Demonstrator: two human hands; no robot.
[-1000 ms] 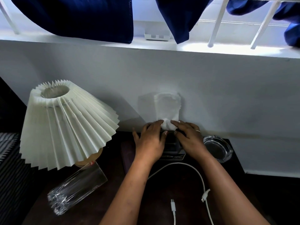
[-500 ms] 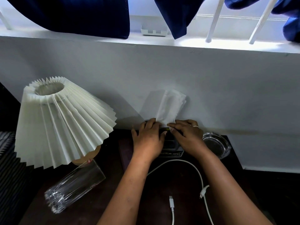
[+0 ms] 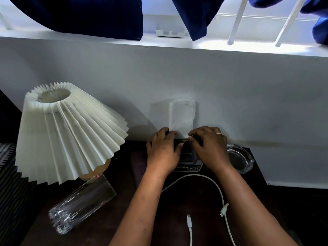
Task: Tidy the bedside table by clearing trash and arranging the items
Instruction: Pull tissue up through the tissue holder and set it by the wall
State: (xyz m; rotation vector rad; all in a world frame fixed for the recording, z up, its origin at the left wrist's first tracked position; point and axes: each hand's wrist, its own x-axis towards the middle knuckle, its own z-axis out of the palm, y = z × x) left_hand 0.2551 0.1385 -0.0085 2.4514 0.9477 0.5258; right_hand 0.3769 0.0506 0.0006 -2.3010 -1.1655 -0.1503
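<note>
We see a white tissue standing upright from a dark tissue pack, between our left hand and right hand, both pressing down on the pack's top. Half a second ago the tissue leaned right; now it stands straight.

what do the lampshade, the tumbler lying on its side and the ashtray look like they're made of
Lampshade: cream pleated paper or stiff fabric, matte; sharp even folds, which of the two is unclear.
Tumbler: clear glass, glossy; see-through, with a thick base that sparkles. Clear plastic is possible.
Ashtray: thick clear glass, glossy; heavy rim with bright reflections.
</note>
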